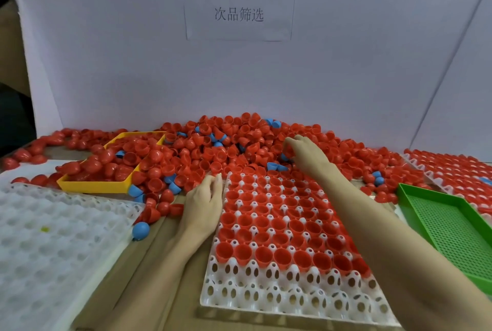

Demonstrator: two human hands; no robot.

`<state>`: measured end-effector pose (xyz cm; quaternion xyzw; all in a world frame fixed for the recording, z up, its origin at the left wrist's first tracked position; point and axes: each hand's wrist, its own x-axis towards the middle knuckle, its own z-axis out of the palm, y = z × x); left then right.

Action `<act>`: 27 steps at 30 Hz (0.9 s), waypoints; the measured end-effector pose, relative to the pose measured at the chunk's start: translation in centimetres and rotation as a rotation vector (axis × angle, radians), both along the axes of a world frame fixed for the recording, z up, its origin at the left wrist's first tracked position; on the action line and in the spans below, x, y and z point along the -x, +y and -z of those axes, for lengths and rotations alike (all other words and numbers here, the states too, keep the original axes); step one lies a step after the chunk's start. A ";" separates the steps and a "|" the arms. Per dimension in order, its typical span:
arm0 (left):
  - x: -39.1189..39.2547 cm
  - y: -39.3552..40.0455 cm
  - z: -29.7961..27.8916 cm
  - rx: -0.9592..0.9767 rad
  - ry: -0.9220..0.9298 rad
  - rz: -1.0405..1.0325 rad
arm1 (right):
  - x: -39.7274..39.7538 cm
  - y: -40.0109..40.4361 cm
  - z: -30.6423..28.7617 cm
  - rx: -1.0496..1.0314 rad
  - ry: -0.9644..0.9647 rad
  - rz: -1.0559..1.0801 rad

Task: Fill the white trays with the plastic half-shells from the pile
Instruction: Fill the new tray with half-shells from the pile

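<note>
The red half-shells (pixel 239 144), heaped at twelve o'clock beyond the mostly filled white tray (pixel 287 290), looked light, stiff and slippery, best pinched by the rim, as the right hand (pixel 306 152) curled into them and the left hand (pixel 205 197) lay relaxed, holding nothing.

**Red dominates, with blue, yellow and green**

The pile of round plastic half-shells (pixel 229 144) is mostly bright red, with a few light blue ones mixed in. The white moulded plastic tray (pixel 290 290) has a regular pattern of dark holes. The shallow yellow plastic bin (pixel 93 187) is plain. The green perforated plastic tray (pixel 452 227) shows a fine grid pattern.
</note>
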<state>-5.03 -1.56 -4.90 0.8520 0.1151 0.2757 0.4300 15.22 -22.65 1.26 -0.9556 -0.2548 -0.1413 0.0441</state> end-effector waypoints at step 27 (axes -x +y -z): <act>4.3 -6.5 -5.7 0.158 -0.204 0.525 | 14.7 -8.1 -1.5 -0.902 0.832 -0.629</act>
